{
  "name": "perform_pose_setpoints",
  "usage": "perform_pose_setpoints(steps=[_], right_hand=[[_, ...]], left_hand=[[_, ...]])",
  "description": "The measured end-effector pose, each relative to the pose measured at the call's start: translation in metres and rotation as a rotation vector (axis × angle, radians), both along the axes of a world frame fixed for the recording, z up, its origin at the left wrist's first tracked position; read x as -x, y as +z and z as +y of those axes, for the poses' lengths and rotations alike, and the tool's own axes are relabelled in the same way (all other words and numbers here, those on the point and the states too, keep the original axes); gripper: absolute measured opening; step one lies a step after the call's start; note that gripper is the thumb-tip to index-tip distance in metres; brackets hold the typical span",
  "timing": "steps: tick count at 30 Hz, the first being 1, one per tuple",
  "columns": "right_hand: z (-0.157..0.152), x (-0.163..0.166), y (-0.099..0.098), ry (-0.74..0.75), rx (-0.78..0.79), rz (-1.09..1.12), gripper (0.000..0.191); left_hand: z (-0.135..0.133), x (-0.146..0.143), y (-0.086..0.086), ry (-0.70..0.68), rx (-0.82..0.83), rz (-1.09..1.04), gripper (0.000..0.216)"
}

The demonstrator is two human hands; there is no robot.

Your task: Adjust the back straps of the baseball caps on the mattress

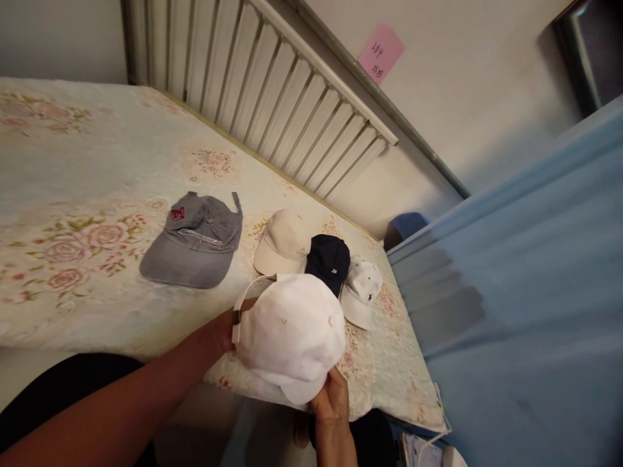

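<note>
A white baseball cap [292,327] is held up over the front edge of the bed, its brim pointing down toward me and its back strap at the left. My right hand [333,395] is closed on the brim's right side. My left hand [233,327] reaches in at the strap side and supports the cap; the crown hides its fingers. Just beyond, a beige cap [283,241], a black cap [328,259] and another white cap [361,285] with a small dark logo lie in a row. A grey cap [202,240] with red lettering sits apart at the left.
The caps lie on a bed with a floral cover [107,168]. White metal rails [272,84] run along its far side against the wall, which bears a pink note [381,53]. A blue curtain [511,311] hangs at the right. Papers [423,451] show below the bed's right corner.
</note>
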State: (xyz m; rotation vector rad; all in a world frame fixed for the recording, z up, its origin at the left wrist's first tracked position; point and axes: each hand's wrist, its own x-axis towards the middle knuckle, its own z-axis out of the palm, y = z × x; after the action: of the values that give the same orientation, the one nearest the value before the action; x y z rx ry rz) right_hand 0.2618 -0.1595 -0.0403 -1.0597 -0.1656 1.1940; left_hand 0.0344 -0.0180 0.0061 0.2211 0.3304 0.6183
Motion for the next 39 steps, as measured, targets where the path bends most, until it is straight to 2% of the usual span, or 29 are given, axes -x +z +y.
perform_pose_setpoints(steps=[3, 9, 14, 18, 22, 26, 32, 39], right_hand=[[0.002, -0.002, 0.011, -0.122, 0.046, 0.107, 0.035], [0.003, 0.001, 0.03, -0.232, -0.016, 0.104, 0.024], [0.004, 0.01, 0.041, -0.191, -0.044, 0.116, 0.027], [-0.001, 0.016, 0.049, -0.125, -0.103, 0.102, 0.038], [-0.01, 0.02, 0.053, -0.024, -0.161, 0.075, 0.051], [-0.019, 0.015, 0.051, 0.011, -0.147, 0.048, 0.055], [-0.03, 0.014, 0.055, -0.117, -0.125, 0.066, 0.058], [-0.058, 0.023, 0.083, 0.163, -0.311, 0.084, 0.062]], left_hand=[[0.008, -0.011, 0.002, -0.071, -0.008, -0.052, 0.025], [0.014, -0.014, 0.003, 0.036, -0.081, -0.076, 0.034], [0.014, -0.016, 0.003, 0.09, -0.113, -0.023, 0.021], [0.018, -0.016, -0.003, 0.165, -0.101, 0.018, 0.024], [0.019, -0.013, -0.009, 0.206, -0.014, 0.066, 0.03], [0.004, -0.016, -0.007, 0.233, 0.054, 0.072, 0.033], [-0.04, -0.036, 0.003, 0.289, -0.045, 0.004, 0.025], [-0.067, -0.037, 0.019, 0.311, -0.178, 0.099, 0.042]])
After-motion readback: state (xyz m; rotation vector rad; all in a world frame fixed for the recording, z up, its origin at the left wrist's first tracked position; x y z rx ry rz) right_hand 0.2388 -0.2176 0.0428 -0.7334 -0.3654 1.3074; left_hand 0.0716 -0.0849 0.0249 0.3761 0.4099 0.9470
